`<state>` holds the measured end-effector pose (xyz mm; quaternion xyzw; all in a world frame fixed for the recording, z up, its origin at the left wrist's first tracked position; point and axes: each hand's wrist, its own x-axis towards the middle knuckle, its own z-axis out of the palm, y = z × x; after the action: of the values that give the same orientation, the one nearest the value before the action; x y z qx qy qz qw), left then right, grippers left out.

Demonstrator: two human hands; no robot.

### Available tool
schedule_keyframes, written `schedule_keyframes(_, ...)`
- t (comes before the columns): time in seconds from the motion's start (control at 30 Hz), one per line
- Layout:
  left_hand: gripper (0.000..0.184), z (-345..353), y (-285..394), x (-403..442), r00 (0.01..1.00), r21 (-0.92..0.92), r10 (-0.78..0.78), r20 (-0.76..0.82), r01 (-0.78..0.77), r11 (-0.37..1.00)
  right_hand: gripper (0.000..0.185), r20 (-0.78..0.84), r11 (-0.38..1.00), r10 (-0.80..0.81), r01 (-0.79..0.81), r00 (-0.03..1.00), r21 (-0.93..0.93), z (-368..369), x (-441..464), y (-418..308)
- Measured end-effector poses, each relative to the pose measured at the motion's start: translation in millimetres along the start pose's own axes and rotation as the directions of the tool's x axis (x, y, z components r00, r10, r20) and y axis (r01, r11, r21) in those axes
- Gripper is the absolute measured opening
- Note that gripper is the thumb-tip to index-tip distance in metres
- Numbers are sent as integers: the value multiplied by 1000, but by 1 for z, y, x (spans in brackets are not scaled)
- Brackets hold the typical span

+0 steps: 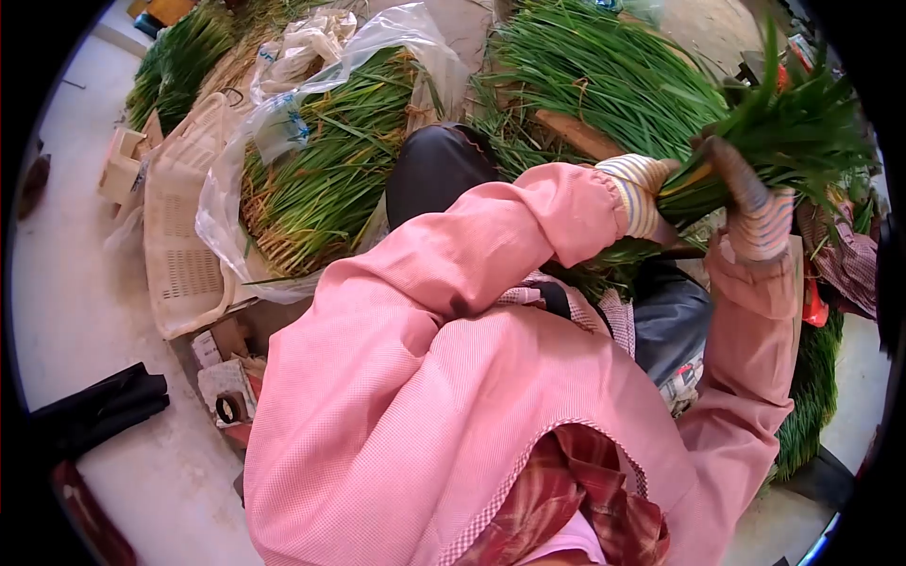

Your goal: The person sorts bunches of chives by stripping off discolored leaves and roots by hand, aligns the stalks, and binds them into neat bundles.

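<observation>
Both my hands, in striped gloves, are at the upper right around a bundle of long green leaves (788,137). My left hand (640,193) is wrapped round the lower stalks of the bundle. My right hand (747,200) grips it a little further along, its fingers partly hidden by the leaves. The leaf tips fan out to the right. Behind the hands lies a large pile of green leaves (604,80). Another heap of leaves (326,156), with yellowish ends, rests in a clear plastic bag (212,203) left of my knee.
A beige plastic basket (184,274) lies at the left. Beside the leaf pile is a wooden piece (578,135). A box of small items (226,382) sits at the lower left. More leaves (816,387) are at the right, and further bundles (179,66) at the upper left.
</observation>
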<state>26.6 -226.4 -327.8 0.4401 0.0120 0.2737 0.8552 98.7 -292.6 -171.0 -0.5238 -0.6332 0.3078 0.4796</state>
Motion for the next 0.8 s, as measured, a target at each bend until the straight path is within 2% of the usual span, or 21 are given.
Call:
schedule_keyframes(0.07,35,2,9,-3,987,182,162,23,-163,970,43,-173,998,25,-15,985,59,7,-2,-12)
schedule_keyframes(0.1,51,25,54,-39,992,671,98,-80,-19,741,40,-147,992,54,-37,988,118,13,-4,-20)
schedule_keyframes(0.13,72,21,61,-51,984,862,88,-154,91,498,40,-148,991,57,-39,987,125,20,-5,-2)
schedule_keyframes(0.17,93,18,67,-63,971,956,77,-228,209,207,38,-230,962,89,-24,969,273,33,-8,36)
schedule_keyframes(0.2,93,15,82,-78,965,941,5,-263,255,223,37,-304,912,136,1,943,409,45,-11,75)
schedule_keyframes(0.23,84,-13,69,-80,974,966,88,-210,193,173,37,-218,999,-36,40,975,16,46,-13,116)
schedule_keyframes(0.27,74,-13,83,-90,984,980,37,-177,172,98,37,-80,918,-141,100,987,-384,38,-15,145)
schedule_keyframes(0.3,67,-7,95,-98,983,980,105,-151,135,142,38,-43,878,-242,200,969,-436,32,-8,152)
schedule_keyframes(0.33,69,-12,107,-101,995,976,78,-61,42,216,39,-3,821,-340,295,940,-488,26,-5,149)
schedule_keyframes(0.37,69,-26,104,-110,963,979,179,-201,194,56,37,135,655,-81,155,987,-739,11,-5,95)
schedule_keyframes(0.4,68,-36,108,-116,960,977,218,-175,143,155,35,103,859,66,-4,993,-512,-6,0,92)
schedule_keyframes(0.43,63,-47,113,-120,955,932,157,-251,195,304,34,68,952,211,-190,975,-239,-23,5,89)
schedule_keyframes(0.47,64,-47,120,-122,951,947,166,-261,218,236,34,62,959,274,-267,960,-97,-31,5,84)
schedule_keyframes(0.57,61,-46,129,-118,946,943,162,-280,239,233,34,105,980,199,-199,974,-10,-14,-9,87)
schedule_keyframes(0.67,60,-40,124,-111,931,913,160,-327,268,307,34,90,997,20,-13,996,-80,17,-9,113)
schedule_keyframes(0.7,62,-41,122,-101,961,920,139,-240,180,347,34,74,997,47,-43,996,-57,16,-6,117)
schedule_keyframes(0.73,65,-40,121,-88,982,918,125,-139,81,387,46,145,958,285,-283,947,-31,6,4,103)
schedule_keyframes(0.77,65,-23,125,-76,986,920,113,-126,74,385,24,3,956,211,-207,977,206,5,11,63)
schedule_keyframes(0.8,68,-6,129,-66,982,948,186,-30,-31,317,15,-151,901,175,-97,973,424,5,14,25)
